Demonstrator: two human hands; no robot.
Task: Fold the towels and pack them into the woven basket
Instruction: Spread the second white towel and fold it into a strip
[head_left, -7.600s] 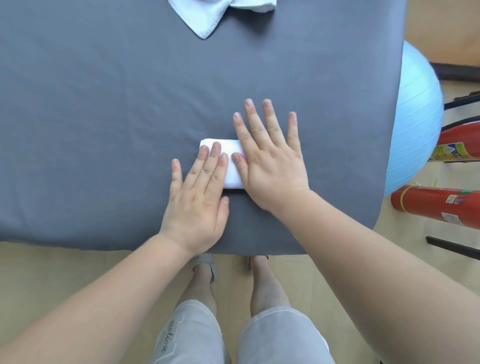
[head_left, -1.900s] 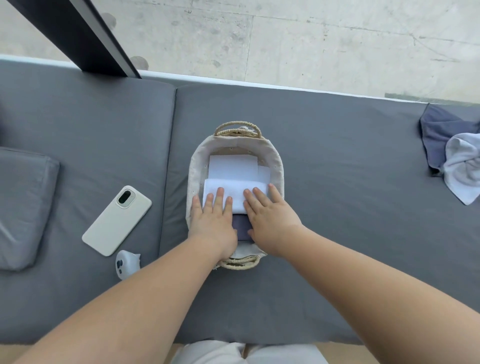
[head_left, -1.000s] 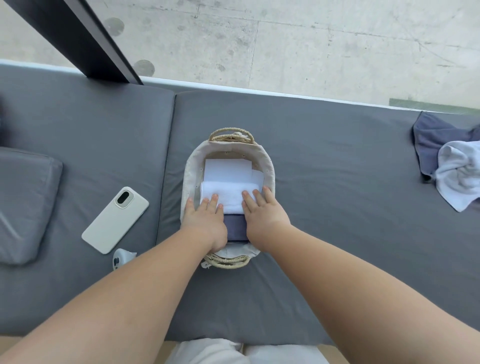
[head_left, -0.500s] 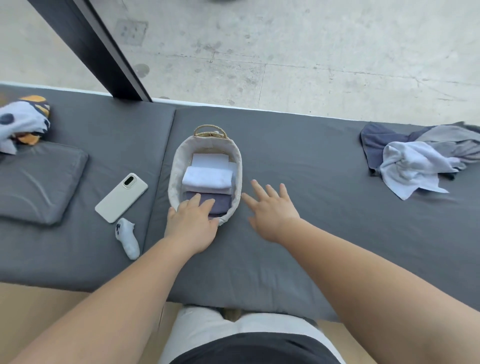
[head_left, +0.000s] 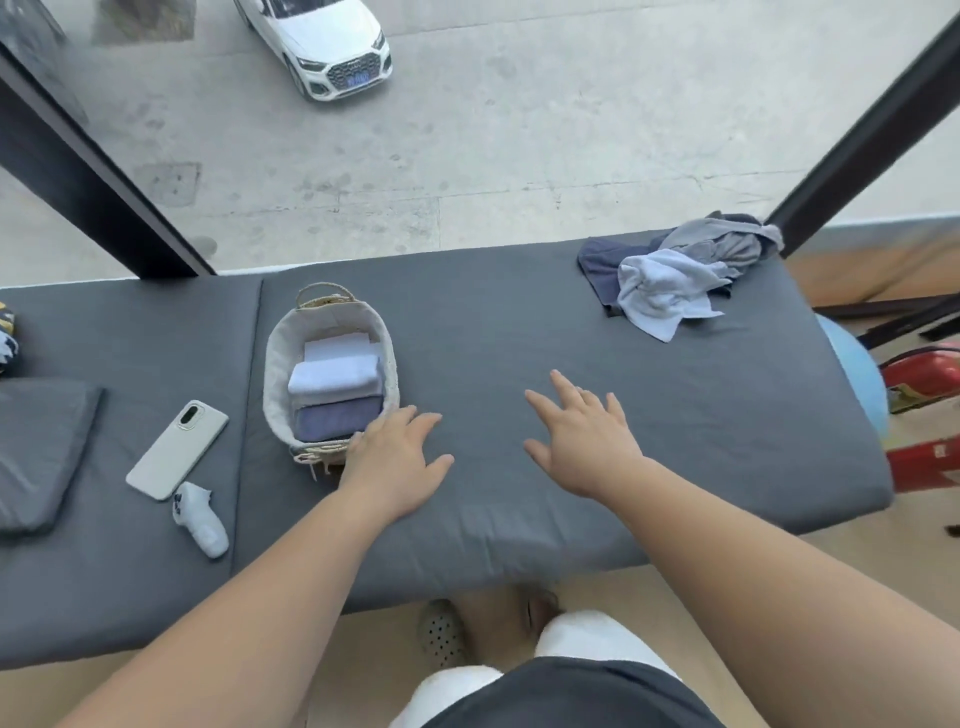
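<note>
The woven basket (head_left: 275, 364) with a cloth lining stands on the grey cushion, left of centre. Inside lie a white folded towel at the back, a pale folded towel (head_left: 335, 375) in the middle and a dark blue folded towel (head_left: 337, 420) at the front. My left hand (head_left: 397, 462) is flat and empty just right of the basket's near end. My right hand (head_left: 584, 434) hovers with fingers spread over bare cushion further right, holding nothing. A heap of unfolded towels (head_left: 675, 275), pale blue, grey and dark blue, lies at the far right corner.
A white phone (head_left: 178, 449) and a small white controller (head_left: 200, 519) lie left of the basket. A flat grey cushion (head_left: 36, 452) sits at the far left. A glass wall with dark frames runs behind the bench. A blue ball (head_left: 857, 382) and red cylinders (head_left: 924, 374) stand right.
Both hands have come out of the basket and moved right over the cushion, leaving the pale towel inside. The view has swung right and up, showing the towel heap.
</note>
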